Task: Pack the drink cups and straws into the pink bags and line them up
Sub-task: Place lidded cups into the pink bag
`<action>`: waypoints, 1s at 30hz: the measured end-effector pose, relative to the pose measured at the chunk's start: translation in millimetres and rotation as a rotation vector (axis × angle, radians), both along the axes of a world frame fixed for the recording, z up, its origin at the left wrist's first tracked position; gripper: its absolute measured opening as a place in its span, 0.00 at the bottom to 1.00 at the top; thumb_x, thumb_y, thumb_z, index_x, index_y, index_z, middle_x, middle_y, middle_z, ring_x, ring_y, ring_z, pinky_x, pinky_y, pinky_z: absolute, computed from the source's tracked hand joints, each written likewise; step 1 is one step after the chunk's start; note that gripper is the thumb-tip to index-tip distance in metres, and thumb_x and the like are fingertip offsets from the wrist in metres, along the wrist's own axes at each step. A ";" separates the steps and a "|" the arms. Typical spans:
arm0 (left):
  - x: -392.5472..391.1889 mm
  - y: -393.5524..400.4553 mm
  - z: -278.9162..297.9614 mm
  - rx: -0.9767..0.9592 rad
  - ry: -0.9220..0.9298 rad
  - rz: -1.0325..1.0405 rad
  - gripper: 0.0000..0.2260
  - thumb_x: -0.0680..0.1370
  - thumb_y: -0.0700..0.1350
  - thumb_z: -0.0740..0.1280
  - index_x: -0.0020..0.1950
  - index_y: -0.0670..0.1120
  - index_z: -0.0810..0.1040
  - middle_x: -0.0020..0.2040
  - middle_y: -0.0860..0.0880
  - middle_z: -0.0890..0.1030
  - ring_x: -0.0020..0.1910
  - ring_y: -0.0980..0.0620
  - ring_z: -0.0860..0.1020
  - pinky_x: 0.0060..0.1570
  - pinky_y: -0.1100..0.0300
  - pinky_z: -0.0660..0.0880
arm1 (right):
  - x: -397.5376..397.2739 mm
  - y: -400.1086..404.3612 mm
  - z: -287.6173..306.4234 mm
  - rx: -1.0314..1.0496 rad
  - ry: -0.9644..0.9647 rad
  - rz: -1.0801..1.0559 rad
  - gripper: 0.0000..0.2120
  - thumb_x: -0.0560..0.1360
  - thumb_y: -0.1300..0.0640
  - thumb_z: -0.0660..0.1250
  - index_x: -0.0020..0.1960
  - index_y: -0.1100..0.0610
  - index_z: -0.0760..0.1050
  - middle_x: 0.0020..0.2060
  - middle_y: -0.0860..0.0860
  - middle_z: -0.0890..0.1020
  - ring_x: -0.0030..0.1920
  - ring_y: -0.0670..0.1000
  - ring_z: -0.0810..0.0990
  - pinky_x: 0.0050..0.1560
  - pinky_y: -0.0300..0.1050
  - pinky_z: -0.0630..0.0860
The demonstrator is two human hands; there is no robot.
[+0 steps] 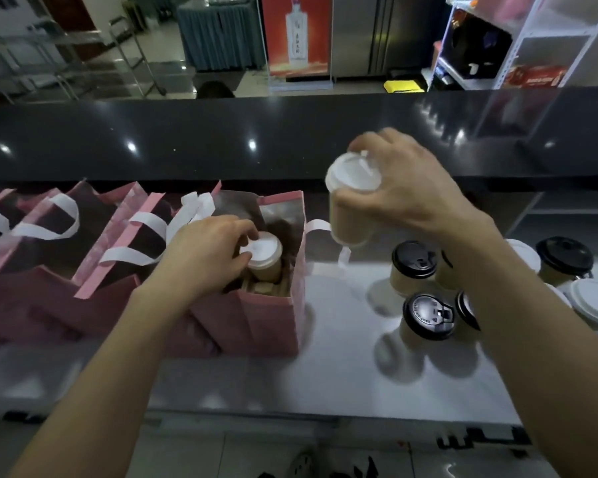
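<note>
- Left hand (209, 251) reaches into the open pink bag (273, 322), fingers clenched on the white lid of a cup (265, 258) that stands upright inside, toward the bag's back right corner.
- Right hand (399, 188) is up over the surface (325, 381), wrapped round the top of a 2nd white-lidded cup (351, 201); cup is off the surface, tilted, just right of the bag's rim & above its white handle (320, 225).
- Inside the bag, under/in front of the 1st cup, sth brownish like a cardboard holder – view too blurry to be sure.
- Row of other pink bags (49, 257) w/ white handles stands left of the open one, touching side by side, against the raised black ledge (221, 139) at the back.
- Right of the bag: loose cups on the surface. Black-lidded ones (427, 317) nearest, under the right forearm; more black- and white-lidded cups (592, 301) toward the right edge, close-packed.
- Open room: bare strip of surface between open bag & the black-lidded cups, plus the whole front part of the surface to its near edge.
- Back is closed off by the ledge; left is filled by bags.
</note>
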State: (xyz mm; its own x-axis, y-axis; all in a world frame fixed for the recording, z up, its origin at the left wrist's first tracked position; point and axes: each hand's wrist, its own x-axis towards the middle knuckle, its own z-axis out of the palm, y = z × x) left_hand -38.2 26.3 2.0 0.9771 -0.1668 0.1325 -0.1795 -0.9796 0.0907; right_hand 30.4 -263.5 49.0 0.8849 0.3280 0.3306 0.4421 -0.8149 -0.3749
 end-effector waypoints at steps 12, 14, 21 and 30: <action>-20.0 58.5 -23.2 0.046 0.105 0.021 0.44 0.65 0.79 0.64 0.74 0.53 0.73 0.70 0.54 0.78 0.74 0.50 0.74 0.84 0.42 0.55 | 36.2 127.8 -52.0 -0.384 0.224 0.312 0.41 0.66 0.19 0.70 0.70 0.40 0.70 0.61 0.46 0.75 0.59 0.53 0.76 0.53 0.51 0.77; -21.1 63.0 -27.8 0.011 0.122 -0.001 0.51 0.66 0.79 0.70 0.82 0.53 0.67 0.80 0.52 0.70 0.81 0.50 0.67 0.85 0.43 0.57 | 37.4 135.3 -65.0 -0.470 0.272 0.356 0.42 0.65 0.20 0.73 0.73 0.37 0.68 0.67 0.47 0.74 0.64 0.54 0.76 0.58 0.52 0.78; -18.3 71.2 -34.0 -0.180 0.167 -0.071 0.62 0.64 0.74 0.77 0.89 0.53 0.52 0.89 0.52 0.49 0.88 0.52 0.49 0.86 0.50 0.56 | 27.1 178.0 -91.6 -0.675 0.322 0.488 0.45 0.69 0.37 0.81 0.80 0.48 0.66 0.65 0.49 0.77 0.62 0.54 0.79 0.55 0.49 0.81; -16.9 75.2 -33.6 -0.171 0.158 -0.075 0.61 0.64 0.76 0.75 0.89 0.54 0.52 0.89 0.54 0.46 0.88 0.52 0.48 0.86 0.48 0.55 | 17.9 194.2 -121.7 -0.838 0.181 0.627 0.38 0.72 0.37 0.78 0.77 0.49 0.69 0.66 0.52 0.79 0.65 0.55 0.73 0.48 0.49 0.74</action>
